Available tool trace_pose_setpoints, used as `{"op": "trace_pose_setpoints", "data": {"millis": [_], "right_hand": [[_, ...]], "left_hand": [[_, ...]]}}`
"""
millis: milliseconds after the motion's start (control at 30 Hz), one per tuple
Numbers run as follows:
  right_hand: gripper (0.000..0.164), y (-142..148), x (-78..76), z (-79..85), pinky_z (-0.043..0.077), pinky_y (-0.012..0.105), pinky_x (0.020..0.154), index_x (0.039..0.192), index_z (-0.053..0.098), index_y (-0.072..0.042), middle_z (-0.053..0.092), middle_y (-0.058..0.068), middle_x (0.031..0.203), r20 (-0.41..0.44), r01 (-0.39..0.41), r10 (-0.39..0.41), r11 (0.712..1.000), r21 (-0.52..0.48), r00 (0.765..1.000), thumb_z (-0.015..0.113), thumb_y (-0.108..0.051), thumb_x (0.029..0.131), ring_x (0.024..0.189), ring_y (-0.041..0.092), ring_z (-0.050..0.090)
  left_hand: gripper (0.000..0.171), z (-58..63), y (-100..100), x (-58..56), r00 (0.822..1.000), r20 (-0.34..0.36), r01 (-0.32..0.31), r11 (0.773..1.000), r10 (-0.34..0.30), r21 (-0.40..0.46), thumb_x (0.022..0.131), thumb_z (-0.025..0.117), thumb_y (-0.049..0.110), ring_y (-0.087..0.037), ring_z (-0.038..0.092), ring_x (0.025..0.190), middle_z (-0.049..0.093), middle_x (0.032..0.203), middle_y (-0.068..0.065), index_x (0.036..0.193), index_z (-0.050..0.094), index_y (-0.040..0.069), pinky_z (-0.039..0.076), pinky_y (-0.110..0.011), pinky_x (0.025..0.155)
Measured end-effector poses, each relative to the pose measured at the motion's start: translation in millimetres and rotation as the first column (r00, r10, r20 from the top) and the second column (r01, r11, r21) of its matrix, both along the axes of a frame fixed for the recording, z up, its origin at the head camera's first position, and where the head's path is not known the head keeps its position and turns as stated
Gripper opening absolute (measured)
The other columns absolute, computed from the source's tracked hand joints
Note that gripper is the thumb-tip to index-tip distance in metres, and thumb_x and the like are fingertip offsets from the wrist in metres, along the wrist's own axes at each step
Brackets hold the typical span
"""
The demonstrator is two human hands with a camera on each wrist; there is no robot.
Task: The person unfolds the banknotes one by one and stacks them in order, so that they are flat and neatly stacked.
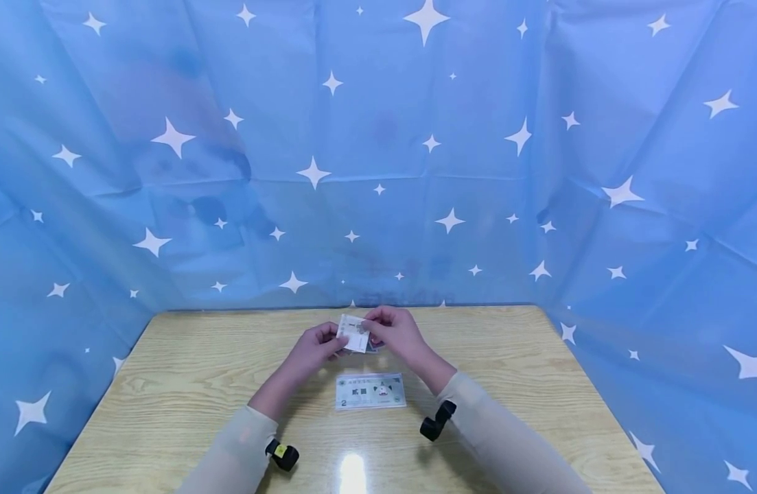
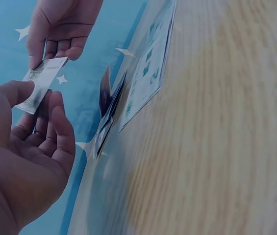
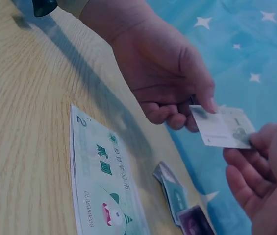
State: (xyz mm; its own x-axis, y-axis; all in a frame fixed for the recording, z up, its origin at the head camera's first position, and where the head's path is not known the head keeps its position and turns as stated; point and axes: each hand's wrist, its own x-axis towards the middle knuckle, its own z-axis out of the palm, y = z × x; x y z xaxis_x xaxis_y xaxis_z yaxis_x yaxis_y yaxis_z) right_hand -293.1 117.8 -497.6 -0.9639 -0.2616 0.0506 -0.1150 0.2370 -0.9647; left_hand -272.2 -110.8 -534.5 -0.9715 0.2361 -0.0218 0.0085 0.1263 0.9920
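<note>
Plainly, paper note (image 1: 355, 334) between both hands (image 1: 398, 334)

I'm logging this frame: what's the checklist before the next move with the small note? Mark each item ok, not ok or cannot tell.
1. Left grip secure on the small note: ok, thumb on top at one end.
2. Right grip secure: ok, it pinches the opposite end.
3. Small note lifted clear of the table: ok, held up in both wrist views.
4. Small note a single sheet: cannot tell.
5. Larger note marked 2 flat and clear of both grips: ok.
6. Small pile behind it neatly squared: not ok, its pieces lie askew.
</note>
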Motion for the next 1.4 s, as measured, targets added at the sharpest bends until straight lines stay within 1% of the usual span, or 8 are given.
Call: {"op": "trace_pose_setpoints", "data": {"millis": [300, 400, 567, 733, 833, 1000, 1233, 1400], "right_hand": [[0.012, 7.0, 1.2, -8.0, 0.063, 0.060, 0.087, 0.109, 0.076, 0.000, 0.077, 0.015, 0.097, 0.022, 0.011, -0.010, 0.999, -0.045, 1.000, 0.076, -0.012, 0.106, 0.095, 0.051, 0.073], [0.011, 9.0, 3.3, -10.8, 0.064, 0.059, 0.086, 0.108, 0.076, 0.000, 0.077, 0.016, 0.096, 0.024, 0.011, -0.010, 0.999, -0.044, 1.000, 0.077, -0.011, 0.105, 0.094, 0.048, 0.074], [0.011, 11.2, 11.7, -15.3, 0.063, 0.059, 0.089, 0.107, 0.076, 0.000, 0.079, 0.015, 0.100, 0.054, -0.013, 0.015, 0.999, -0.040, 0.998, 0.077, -0.010, 0.105, 0.088, 0.032, 0.077], [0.014, 11.6, 20.6, -21.8, 0.065, 0.053, 0.086, 0.105, 0.075, 0.001, 0.079, 0.018, 0.101, 0.074, -0.056, 0.059, 0.997, -0.049, 0.996, 0.078, -0.013, 0.105, 0.085, 0.025, 0.076], [0.015, 12.6, 25.1, -24.4, 0.065, 0.053, 0.085, 0.103, 0.074, 0.000, 0.078, 0.020, 0.096, 0.071, -0.076, 0.079, 0.996, -0.046, 0.994, 0.078, -0.013, 0.105, 0.083, 0.024, 0.075], [0.013, 15.7, 27.8, -22.0, 0.064, 0.057, 0.087, 0.107, 0.073, 0.001, 0.078, 0.015, 0.096, 0.059, -0.068, 0.069, 0.997, -0.031, 0.996, 0.076, -0.012, 0.106, 0.085, 0.026, 0.076], [0.016, 22.9, 19.3, -11.8, 0.060, 0.065, 0.089, 0.122, 0.073, -0.003, 0.077, 0.010, 0.100, -0.009, 0.001, -0.002, 1.000, -0.018, 1.000, 0.072, -0.010, 0.108, 0.087, 0.026, 0.073], [0.011, 26.5, 15.4, -9.8, 0.060, 0.066, 0.089, 0.117, 0.076, -0.006, 0.078, 0.008, 0.098, -0.005, -0.011, 0.011, 1.000, -0.007, 1.000, 0.074, -0.007, 0.106, 0.085, 0.024, 0.072]], "left_hand": [[0.012, 2.4, 6.3, 2.2, 0.998, -0.002, -0.070, 0.997, 0.070, -0.007, 0.108, 0.070, 0.011, -0.020, 0.066, 0.087, 0.072, 0.097, -0.008, 0.113, 0.074, 0.000, 0.057, -0.042, 0.084], [0.013, 3.2, 6.9, 2.1, 0.997, -0.007, -0.081, 0.997, 0.081, -0.008, 0.108, 0.070, 0.012, -0.021, 0.065, 0.088, 0.072, 0.097, -0.008, 0.113, 0.074, 0.001, 0.056, -0.041, 0.083], [0.014, 4.9, 7.6, 1.3, 0.993, -0.018, -0.120, 0.993, 0.120, 0.004, 0.109, 0.070, 0.015, -0.026, 0.064, 0.089, 0.069, 0.094, -0.008, 0.111, 0.074, 0.001, 0.053, -0.035, 0.080], [0.015, 6.7, 8.9, 0.0, 0.991, -0.006, -0.135, 0.991, 0.135, 0.014, 0.109, 0.071, 0.018, -0.026, 0.062, 0.088, 0.066, 0.093, -0.005, 0.108, 0.074, 0.004, 0.054, -0.039, 0.081], [0.015, 8.6, 10.2, 0.1, 0.992, -0.003, -0.129, 0.991, 0.129, 0.014, 0.109, 0.071, 0.020, -0.022, 0.059, 0.085, 0.066, 0.094, -0.004, 0.107, 0.074, 0.005, 0.053, -0.038, 0.080], [0.016, 9.2, 13.4, 0.8, 0.994, -0.012, -0.108, 0.994, 0.108, 0.016, 0.109, 0.071, 0.019, -0.019, 0.057, 0.084, 0.066, 0.095, -0.005, 0.107, 0.074, 0.005, 0.050, -0.031, 0.075], [0.014, 6.5, 19.6, 0.9, 0.998, -0.024, -0.050, 0.999, 0.050, 0.004, 0.109, 0.071, 0.018, -0.020, 0.057, 0.085, 0.067, 0.095, -0.005, 0.108, 0.076, 0.005, 0.049, -0.029, 0.072], [0.013, 4.6, 23.1, 1.1, 0.999, -0.037, -0.022, 1.000, 0.021, -0.021, 0.110, 0.070, 0.018, -0.021, 0.057, 0.086, 0.066, 0.094, -0.004, 0.108, 0.076, 0.007, 0.048, -0.030, 0.073]]}}
